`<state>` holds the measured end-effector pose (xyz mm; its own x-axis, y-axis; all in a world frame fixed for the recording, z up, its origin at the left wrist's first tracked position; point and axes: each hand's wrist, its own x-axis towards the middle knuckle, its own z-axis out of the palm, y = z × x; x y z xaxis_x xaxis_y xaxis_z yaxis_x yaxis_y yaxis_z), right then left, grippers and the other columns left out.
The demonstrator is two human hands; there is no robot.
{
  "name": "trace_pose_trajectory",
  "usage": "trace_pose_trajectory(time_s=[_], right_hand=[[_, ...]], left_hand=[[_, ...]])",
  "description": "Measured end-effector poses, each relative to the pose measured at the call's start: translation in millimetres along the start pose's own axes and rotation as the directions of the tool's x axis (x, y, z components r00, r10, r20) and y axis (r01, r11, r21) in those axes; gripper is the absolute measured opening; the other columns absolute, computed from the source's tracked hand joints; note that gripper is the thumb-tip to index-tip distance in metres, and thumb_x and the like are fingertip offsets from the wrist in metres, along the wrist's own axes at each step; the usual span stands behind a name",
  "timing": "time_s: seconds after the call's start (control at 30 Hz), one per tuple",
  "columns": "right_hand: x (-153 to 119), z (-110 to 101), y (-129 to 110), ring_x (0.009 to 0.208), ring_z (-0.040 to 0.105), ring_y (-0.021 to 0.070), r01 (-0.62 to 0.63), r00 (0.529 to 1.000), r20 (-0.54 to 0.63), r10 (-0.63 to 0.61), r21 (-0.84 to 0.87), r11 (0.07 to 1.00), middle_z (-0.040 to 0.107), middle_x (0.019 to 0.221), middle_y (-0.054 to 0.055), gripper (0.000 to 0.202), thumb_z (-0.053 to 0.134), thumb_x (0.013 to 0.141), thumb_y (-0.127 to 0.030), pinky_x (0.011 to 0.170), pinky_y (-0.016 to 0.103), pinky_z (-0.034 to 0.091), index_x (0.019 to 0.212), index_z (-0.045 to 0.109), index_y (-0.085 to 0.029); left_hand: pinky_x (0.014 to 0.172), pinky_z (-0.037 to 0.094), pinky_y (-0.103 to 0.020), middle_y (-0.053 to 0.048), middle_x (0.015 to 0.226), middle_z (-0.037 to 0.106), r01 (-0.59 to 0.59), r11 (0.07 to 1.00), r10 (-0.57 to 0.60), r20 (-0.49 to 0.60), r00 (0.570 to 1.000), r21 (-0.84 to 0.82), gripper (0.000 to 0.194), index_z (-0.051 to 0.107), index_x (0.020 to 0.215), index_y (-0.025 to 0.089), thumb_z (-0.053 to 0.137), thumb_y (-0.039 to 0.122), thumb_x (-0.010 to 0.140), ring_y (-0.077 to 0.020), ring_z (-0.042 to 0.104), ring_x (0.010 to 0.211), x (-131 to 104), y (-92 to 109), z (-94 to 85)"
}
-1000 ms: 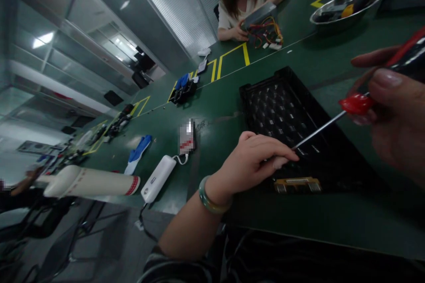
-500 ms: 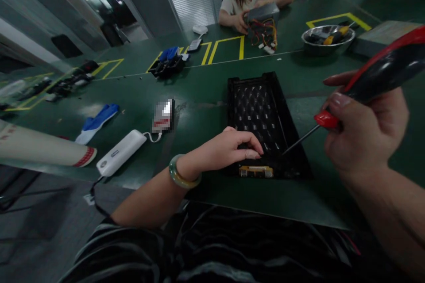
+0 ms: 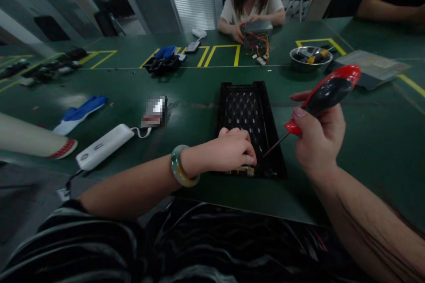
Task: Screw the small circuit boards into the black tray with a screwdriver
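A black rectangular panel [image 3: 244,110] with a slotted grid and raised edges lies on the green table. Near its front edge is a small yellowish circuit board [image 3: 245,170], partly covered by my left hand [image 3: 234,150]. The fingers of that hand are curled down over the board; what they pinch, if anything, is hidden. In my right hand [image 3: 318,137] is a red and black screwdriver [image 3: 332,88], held by its handle. Its thin shaft slants down to the left, and the tip is over the panel's lower right part, close to my left fingertips.
A white power bank [image 3: 105,147] is cabled to a phone [image 3: 154,111]. Further off are a blue and white glove [image 3: 81,114], a black tray [image 3: 162,64], a metal bowl [image 3: 311,64] of tools and a grey plate [image 3: 372,64]. A person opposite holds a power supply [image 3: 258,30].
The view has shifted, so more of the right side shows. My left fingers have curled in more and lie nearer the circuit board. The screwdriver tip has come closer to them.
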<state>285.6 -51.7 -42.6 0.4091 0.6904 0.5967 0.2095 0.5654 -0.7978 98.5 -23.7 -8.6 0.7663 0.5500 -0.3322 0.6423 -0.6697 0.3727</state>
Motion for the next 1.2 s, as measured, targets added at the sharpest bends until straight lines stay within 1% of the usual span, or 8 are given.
trace_pose_trajectory(time_s=[0.2,0.4,0.5,0.67,0.73,0.9,1.07,1.2], right_hand=[[-1.0,-0.7,-6.6,0.068,0.053,0.0124,0.031,0.999,0.029,-0.030,-0.016,0.999,0.067,0.092,0.000,0.020,0.069,0.081,-0.026,0.065,0.030,0.044,0.101,0.068,-0.020],[-2.7,-1.2,-7.0,0.071,0.055,0.0150,0.053,0.997,0.048,-0.052,-0.011,0.999,0.068,0.095,0.001,0.018,0.070,0.084,-0.028,0.064,0.032,0.045,0.102,0.070,-0.025],[-5.2,-0.1,-7.6,0.076,0.057,0.0155,0.061,0.996,0.054,-0.064,0.054,0.997,0.070,0.100,0.001,0.019,0.072,0.084,-0.028,0.067,0.032,0.046,0.103,0.069,-0.026],[-12.3,1.1,-7.2,0.070,0.054,0.0145,0.047,0.995,0.083,-0.056,0.115,0.992,0.068,0.100,0.002,0.025,0.072,0.083,-0.032,0.057,0.029,0.040,0.106,0.068,-0.025],[-14.6,1.5,-7.4,0.070,0.054,0.0144,0.068,0.993,0.088,-0.078,0.109,0.992,0.068,0.099,0.003,0.024,0.073,0.082,-0.032,0.055,0.029,0.039,0.104,0.068,-0.024],[-17.6,2.8,-9.7,0.064,0.051,0.0112,0.123,0.982,0.128,-0.136,0.100,0.987,0.066,0.100,0.002,0.019,0.071,0.083,-0.029,0.051,0.027,0.038,0.100,0.067,-0.023],[-19.3,3.3,-12.0,0.061,0.051,0.0108,0.125,0.968,0.208,-0.139,0.078,0.989,0.062,0.089,0.002,0.018,0.068,0.085,-0.027,0.050,0.026,0.039,0.103,0.066,-0.023],[-21.8,2.8,-13.6,0.061,0.051,0.0112,0.113,0.962,0.242,-0.127,0.071,0.991,0.058,0.081,0.000,0.021,0.065,0.087,-0.025,0.051,0.026,0.039,0.108,0.066,-0.022]], left_hand=[[0.097,0.028,-0.041,-0.004,0.114,0.060,0.037,0.998,-0.037,-0.018,0.999,0.040,0.020,0.079,0.097,0.032,0.062,0.040,0.093,-0.0263,0.048,0.115,1.6,1.0,3.4],[0.096,0.027,-0.042,-0.003,0.112,0.061,0.027,0.999,-0.025,-0.076,0.997,0.022,0.014,0.077,0.096,0.032,0.067,0.040,0.090,-0.0262,0.048,0.116,4.2,0.3,8.0],[0.095,0.027,-0.041,-0.002,0.109,0.062,-0.001,1.000,0.002,-0.124,0.992,0.011,0.014,0.076,0.095,0.031,0.069,0.041,0.088,-0.0262,0.050,0.115,2.6,-3.3,11.4],[0.095,0.027,-0.041,-0.002,0.116,0.061,-0.116,0.993,0.118,-0.162,0.980,0.018,0.016,0.076,0.101,0.033,0.065,0.039,0.093,-0.0252,0.051,0.115,0.0,-18.3,16.9],[0.097,0.027,-0.040,-0.003,0.119,0.062,-0.212,0.976,0.216,-0.168,0.962,0.042,0.018,0.076,0.104,0.032,0.060,0.035,0.096,-0.0240,0.052,0.116,-1.0,-24.5,14.9],[0.100,0.027,-0.040,-0.004,0.124,0.065,-0.437,0.892,0.452,-0.192,0.871,0.115,0.019,0.077,0.101,0.028,0.059,0.031,0.098,-0.0231,0.054,0.117,-1.8,-34.5,4.9],[0.099,0.028,-0.040,-0.003,0.121,0.068,-0.489,0.864,0.503,-0.239,0.830,0.121,0.016,0.078,0.095,0.028,0.063,0.030,0.095,-0.0237,0.056,0.114,1.0,-40.0,4.2],[0.100,0.029,-0.040,-0.002,0.121,0.070,-0.504,0.859,0.509,-0.255,0.822,0.090,0.014,0.078,0.095,0.028,0.064,0.028,0.093,-0.0235,0.057,0.116,1.4,-43.7,8.4]])
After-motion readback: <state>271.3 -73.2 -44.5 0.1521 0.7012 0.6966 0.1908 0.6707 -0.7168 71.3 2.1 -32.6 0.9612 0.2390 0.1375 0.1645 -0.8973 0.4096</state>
